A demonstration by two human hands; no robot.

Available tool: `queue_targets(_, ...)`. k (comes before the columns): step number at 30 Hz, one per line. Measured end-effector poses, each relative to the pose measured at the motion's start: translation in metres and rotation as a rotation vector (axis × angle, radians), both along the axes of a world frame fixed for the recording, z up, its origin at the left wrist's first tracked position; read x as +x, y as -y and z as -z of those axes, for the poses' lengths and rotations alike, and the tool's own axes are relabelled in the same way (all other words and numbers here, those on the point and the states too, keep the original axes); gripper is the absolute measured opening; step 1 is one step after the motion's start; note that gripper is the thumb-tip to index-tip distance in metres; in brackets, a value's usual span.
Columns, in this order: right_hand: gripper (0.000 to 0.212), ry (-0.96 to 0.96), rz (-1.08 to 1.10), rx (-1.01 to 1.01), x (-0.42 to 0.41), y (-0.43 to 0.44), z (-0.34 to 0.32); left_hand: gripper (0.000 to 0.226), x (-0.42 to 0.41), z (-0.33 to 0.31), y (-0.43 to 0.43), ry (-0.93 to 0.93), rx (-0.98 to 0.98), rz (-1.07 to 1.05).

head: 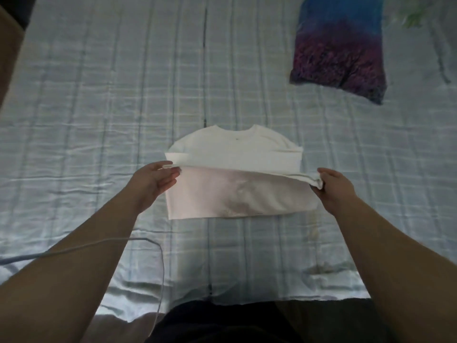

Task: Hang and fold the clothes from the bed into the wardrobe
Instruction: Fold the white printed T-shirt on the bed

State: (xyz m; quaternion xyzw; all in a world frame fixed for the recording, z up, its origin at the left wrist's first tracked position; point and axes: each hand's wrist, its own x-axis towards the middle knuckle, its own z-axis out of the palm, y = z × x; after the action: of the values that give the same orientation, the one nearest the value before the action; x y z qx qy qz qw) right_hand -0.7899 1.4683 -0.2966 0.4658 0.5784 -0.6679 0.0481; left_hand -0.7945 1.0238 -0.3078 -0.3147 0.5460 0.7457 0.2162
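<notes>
So, far left: a brown surface (10,53) ran along the picture's edge, beside the bed; what it was could not be told.
Bed sheet (99,107): pale blue with a check pattern, creased, spread under everything else.
Cable (103,242): a thin pale line lay across the near left of the sheet, passed under the left forearm and curved down toward the person.
Left hand (154,181): it pinched the left end of a raised fold in the shirt, thumb on top and fingers beneath the cloth.
White T-shirt (235,147): it lay on the middle of the bed, round neck pointing away from the person and hem on the near side. A crosswise ridge of cloth was lifted between the two hands, and the part below it sat in shade.
Right hand (332,188): it gripped the right end of the same fold, with the cloth bunched inside curled fingers.
Blue-and-purple garment (338,53): folded into a rough rectangle, it lay at the far right of the sheet, well apart from the shirt.
Top right corner: a blurred green patch (415,16), too unclear to name.
</notes>
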Motion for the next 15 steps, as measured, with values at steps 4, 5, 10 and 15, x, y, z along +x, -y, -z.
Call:
queue_targets(4,0.023,-0.006,-0.003,-0.038,-0.064,0.000,0.037,0.036,-0.048,0.034,-0.006,-0.024,-0.088,-0.006)
queue_targets(5,0.021,-0.008,0.000,-0.053,-0.078,0.000,0.047,0.034,-0.059,0.043,-0.008,-0.029,-0.109,-0.010)
queue_targets(10,0.013,-0.015,0.007,-0.070,-0.138,-0.001,0.093,0.036,-0.104,0.088,-0.017,-0.039,-0.200,-0.042)
queue_targets(15,0.017,0.005,-0.044,0.031,-0.180,-0.003,0.137,0.043,-0.142,0.119,-0.027,-0.086,-0.260,0.003)
